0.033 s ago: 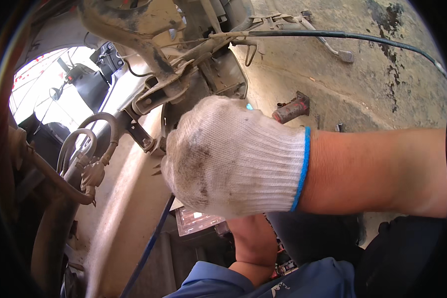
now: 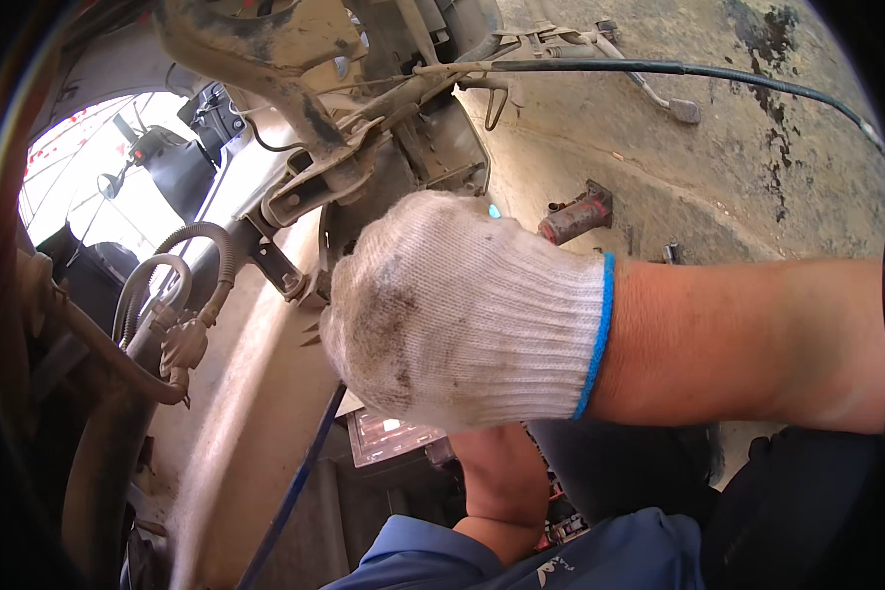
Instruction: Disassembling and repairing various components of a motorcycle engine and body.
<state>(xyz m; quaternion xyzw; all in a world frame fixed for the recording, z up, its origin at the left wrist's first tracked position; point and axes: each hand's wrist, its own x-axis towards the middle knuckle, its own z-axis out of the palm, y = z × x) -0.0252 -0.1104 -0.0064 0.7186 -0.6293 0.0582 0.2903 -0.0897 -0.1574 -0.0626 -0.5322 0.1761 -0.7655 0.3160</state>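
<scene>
My right hand, in a soiled white knit glove with a blue cuff, reaches across the middle from the right edge. It is curled into a fist with its back toward me, and whatever its fingers hold is hidden. Just beyond its knuckles are the dusty metal arm and bracket of a vehicle's underside. My left forearm rises from a blue sleeve at the bottom, and the glove covers my left hand. A dark blue bar or strap runs down from beside the glove. A small turquoise spot shows past the glove.
A red metal cylinder lies on the stained concrete floor, with a small metal piece near it. A black cable crosses the top right. Corrugated hoses loop at left. A clear-lidded box sits below the glove.
</scene>
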